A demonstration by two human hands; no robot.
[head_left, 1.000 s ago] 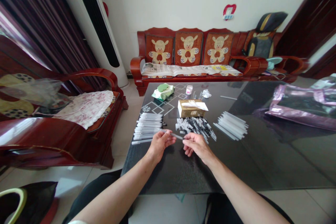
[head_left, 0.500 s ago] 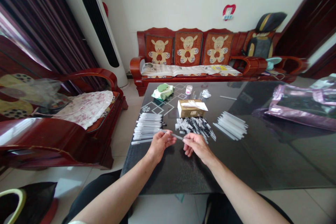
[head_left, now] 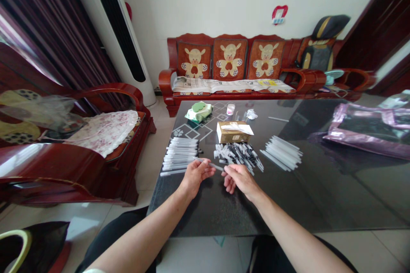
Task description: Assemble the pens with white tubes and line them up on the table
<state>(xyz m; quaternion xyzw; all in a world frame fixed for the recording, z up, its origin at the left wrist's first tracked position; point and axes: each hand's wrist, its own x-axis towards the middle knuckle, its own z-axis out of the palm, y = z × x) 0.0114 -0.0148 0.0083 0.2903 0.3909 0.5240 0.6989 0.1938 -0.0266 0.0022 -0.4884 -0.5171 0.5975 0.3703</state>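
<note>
A slim, pale pen [head_left: 216, 166] lies slantwise between my two hands, just above the near part of the table. My left hand [head_left: 196, 175] pinches its barrel between thumb and fingers. At the pen's other end, my right hand [head_left: 240, 178] has thumb and forefinger closed on the tip; what exactly they cover is hidden. To the left lies a stack of white pens [head_left: 182, 153] with dark ends. Beyond my right hand is a loose heap of black and white pen parts [head_left: 238, 153]. Farther right are several translucent white tubes [head_left: 282, 152] laid side by side.
Behind the heap stands a tissue box [head_left: 233, 136] on the dark glossy table [head_left: 288, 204]. A green wipes pack [head_left: 198, 113], a small white cup [head_left: 230, 109] and a lone pen [head_left: 278, 119] sit farther back. A purple-edged plastic bag [head_left: 368, 143] covers the right side.
My right hand has shifted very slightly, its fingers curling a little at the pen's end. The left hand and the pen look almost still.
</note>
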